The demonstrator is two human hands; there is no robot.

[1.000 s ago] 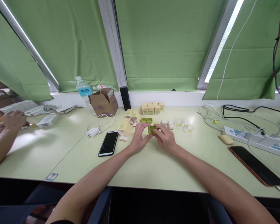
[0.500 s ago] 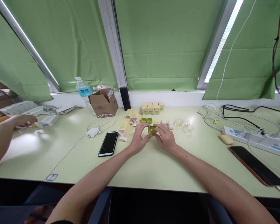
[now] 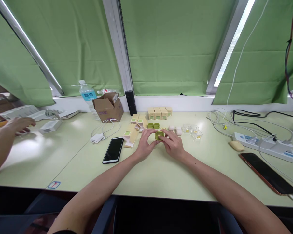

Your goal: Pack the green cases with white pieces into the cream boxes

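Between my two hands is a small green square cup (image 3: 157, 137), its open side toward me. My left hand (image 3: 146, 143) grips its left side between thumb and fingers. On the right side, my right hand (image 3: 173, 143) is closed on it, with a finger bent over the opening. Just behind stand two more green cups (image 3: 153, 125), side by side. White and pinkish cylinders (image 3: 178, 130) and clear plastic pieces (image 3: 194, 130) lie to the right. Opened cream cartons (image 3: 130, 136) lie to the left, and several closed cream boxes (image 3: 157, 113) stand in a row behind.
A phone (image 3: 113, 150) and a white charger with cable (image 3: 97, 138) lie left. Behind are a cardboard box (image 3: 108, 107), water bottle (image 3: 88, 96) and black cylinder (image 3: 130, 102). A power strip (image 3: 266, 147) and second phone (image 3: 268, 172) lie right. Another person's hand (image 3: 19, 125) is far left.
My right hand's finger has moved further over the cup's opening; the cup stays in place. The other person's hand has shifted slightly left.
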